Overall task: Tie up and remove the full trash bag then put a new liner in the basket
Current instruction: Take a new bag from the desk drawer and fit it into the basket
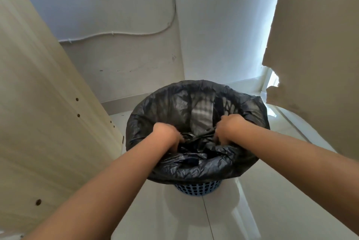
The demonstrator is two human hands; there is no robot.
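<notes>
The black trash bag (196, 107) lines a blue lattice basket (197, 188) standing on the pale floor (272, 201), its edge folded over the basket rim. Both hands reach inside the mouth. The left hand (166, 133) and the right hand (231, 126) each have fingers curled into gathered black plastic, with a bunched strip of the bag stretched between them near the front rim.

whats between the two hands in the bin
In the head view, a bunched, stretched strip of the black trash bag runs between the left hand and right hand.
</notes>
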